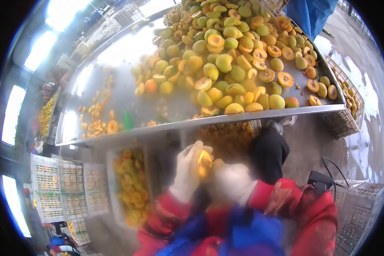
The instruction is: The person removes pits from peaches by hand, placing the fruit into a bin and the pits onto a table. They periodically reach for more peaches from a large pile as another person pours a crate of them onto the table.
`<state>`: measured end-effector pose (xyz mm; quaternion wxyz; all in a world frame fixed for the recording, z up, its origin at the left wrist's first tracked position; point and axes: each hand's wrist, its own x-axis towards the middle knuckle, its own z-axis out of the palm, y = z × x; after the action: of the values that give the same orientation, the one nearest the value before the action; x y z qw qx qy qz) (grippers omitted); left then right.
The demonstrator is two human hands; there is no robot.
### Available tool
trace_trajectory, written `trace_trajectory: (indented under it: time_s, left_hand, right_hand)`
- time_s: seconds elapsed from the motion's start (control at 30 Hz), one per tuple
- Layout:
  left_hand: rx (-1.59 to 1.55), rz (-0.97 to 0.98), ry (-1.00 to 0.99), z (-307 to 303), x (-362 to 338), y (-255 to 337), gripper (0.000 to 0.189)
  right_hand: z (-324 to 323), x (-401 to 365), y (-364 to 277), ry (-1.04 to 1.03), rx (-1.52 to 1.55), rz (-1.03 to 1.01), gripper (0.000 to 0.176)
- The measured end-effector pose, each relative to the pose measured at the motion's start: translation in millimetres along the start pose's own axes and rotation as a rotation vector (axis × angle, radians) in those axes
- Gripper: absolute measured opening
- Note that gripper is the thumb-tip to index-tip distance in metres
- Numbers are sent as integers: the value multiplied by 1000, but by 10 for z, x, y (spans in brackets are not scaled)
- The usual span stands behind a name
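Below the front edge of the metal table, my gloved left hand (188,170) is closed around a halved yellow fruit (205,164), its cut face showing a dark centre. Close beside it on the right, my gloved right hand (234,181) is curled and blurred by motion; what it holds, if anything, cannot be made out. Above my hands, a large heap of yellow-green fruit (224,63), some whole and some halved, lies on the metal table (158,126). Smaller orange pieces (97,128) are scattered at the table's left.
A crate of fruit (132,187) stands below left of my hands. White crates (57,179) are stacked at far left. Another fruit crate (343,119) sits at the table's right end. Grey crates (362,213) stand lower right. Blue clothing of a person (313,15) shows at top.
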<state>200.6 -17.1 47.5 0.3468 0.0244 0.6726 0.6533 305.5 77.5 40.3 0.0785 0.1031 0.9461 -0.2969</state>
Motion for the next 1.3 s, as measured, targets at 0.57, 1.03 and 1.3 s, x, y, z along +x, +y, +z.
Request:
trace_trajectory:
  time_s: [0.57, 1.03, 1.3]
  left_hand:
    - [-71, 61, -253, -31, 129, -198, 31]
    - [-136, 6, -159, 72, 259, -234, 30]
    - [-83, -9, -239, -38, 327, -273, 34]
  right_hand:
    - [205, 14, 220, -44, 364, 4, 25]
    - [145, 123, 230, -124, 298, 144, 23]
    - [479, 211, 484, -345, 1062, -98, 25]
